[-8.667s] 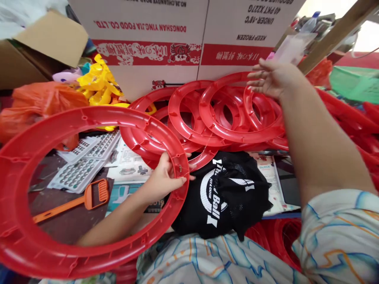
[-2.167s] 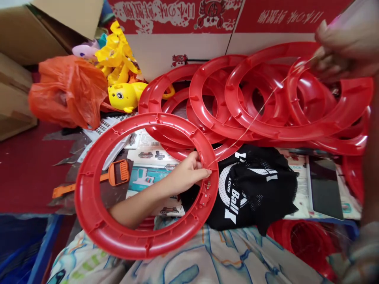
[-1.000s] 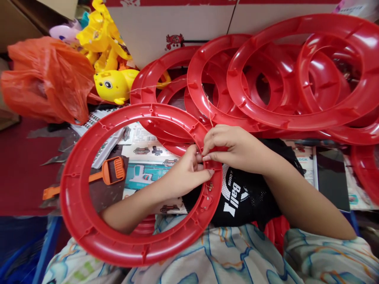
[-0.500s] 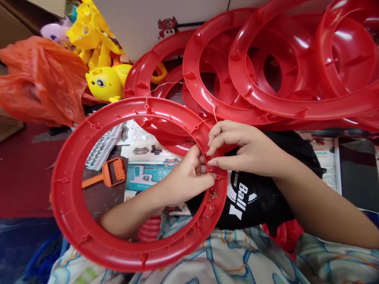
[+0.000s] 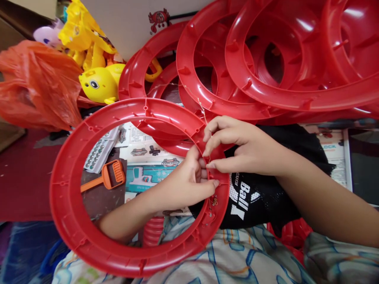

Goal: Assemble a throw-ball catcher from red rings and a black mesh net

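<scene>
Stack of red rings (image 5: 281, 90) leans at the back, over a black mesh cloth (image 5: 266, 197). One red ring (image 5: 65, 189) lies tilted on the person's lap, the left arm through it and the left hand (image 5: 186, 183) clamped on its right rim. The right hand (image 5: 239, 148) is at the same rim, fingertips pinching a thin thread (image 5: 204, 117).

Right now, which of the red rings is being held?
The nearest ring, lower left: left hand and right hand pinch its rim. The other rings lie stacked behind.
</scene>
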`<action>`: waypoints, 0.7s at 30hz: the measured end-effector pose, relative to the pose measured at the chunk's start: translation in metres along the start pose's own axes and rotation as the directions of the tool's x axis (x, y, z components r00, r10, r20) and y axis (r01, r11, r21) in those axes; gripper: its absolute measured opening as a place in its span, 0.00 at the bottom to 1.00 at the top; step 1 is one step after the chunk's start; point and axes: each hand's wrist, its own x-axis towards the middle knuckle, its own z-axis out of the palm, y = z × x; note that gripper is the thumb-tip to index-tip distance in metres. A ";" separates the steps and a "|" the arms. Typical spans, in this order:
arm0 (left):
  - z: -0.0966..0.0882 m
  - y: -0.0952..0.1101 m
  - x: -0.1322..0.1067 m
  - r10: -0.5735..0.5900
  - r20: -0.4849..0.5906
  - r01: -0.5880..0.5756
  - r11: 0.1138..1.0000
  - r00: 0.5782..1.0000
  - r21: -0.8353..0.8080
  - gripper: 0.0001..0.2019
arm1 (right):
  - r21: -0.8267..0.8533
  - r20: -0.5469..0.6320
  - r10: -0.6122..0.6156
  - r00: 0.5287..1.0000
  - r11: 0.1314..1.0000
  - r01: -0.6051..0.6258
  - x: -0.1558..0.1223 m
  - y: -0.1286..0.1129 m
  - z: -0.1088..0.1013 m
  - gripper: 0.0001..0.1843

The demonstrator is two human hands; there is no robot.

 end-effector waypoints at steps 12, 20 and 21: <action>-0.005 0.003 0.008 0.134 -0.033 -0.135 0.990 0.990 -0.040 0.16 | -0.020 0.063 -0.114 0.992 0.993 0.115 0.002 0.003 -0.005 0.02; -0.004 -0.003 0.004 0.159 -0.118 -0.133 0.970 0.980 0.204 0.18 | 0.013 0.040 -0.020 0.999 1.000 0.020 0.002 -0.001 -0.002 0.03; -0.004 -0.003 0.003 0.158 -0.113 -0.128 0.964 0.981 0.233 0.19 | 0.020 0.026 0.003 1.000 1.000 -0.003 0.001 -0.002 -0.001 0.03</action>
